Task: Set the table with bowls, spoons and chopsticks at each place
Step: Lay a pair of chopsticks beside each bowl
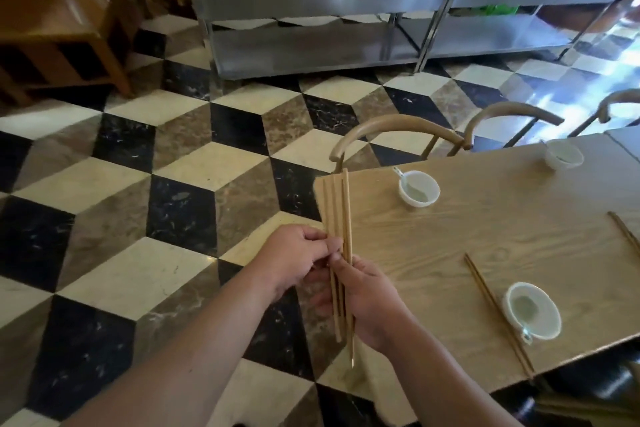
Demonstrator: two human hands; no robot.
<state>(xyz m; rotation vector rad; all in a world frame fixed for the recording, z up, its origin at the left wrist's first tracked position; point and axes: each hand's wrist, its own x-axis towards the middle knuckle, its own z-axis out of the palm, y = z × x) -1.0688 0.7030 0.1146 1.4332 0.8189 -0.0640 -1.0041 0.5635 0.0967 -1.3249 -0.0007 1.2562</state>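
A bundle of several wooden chopsticks [341, 215] stands nearly upright at the left end of the wooden table [485, 236]. My right hand [367, 302] grips its lower part. My left hand [298, 253] pinches the sticks with its fingertips just above. A white bowl [419, 189] with a spoon sits at the far left place. Another white bowl [531, 308] with a spoon lies at the near place, with a pair of chopsticks [498, 314] flat beside it on its left. A third bowl [564, 156] is at the far right. One more chopstick pair [625, 230] shows at the right edge.
Curved wooden chair backs [398, 132] line the table's far side. A steel shelf counter [381, 21] stands at the back, and wooden furniture [62, 31] at the back left. The floor [156, 166] is checkered tile.
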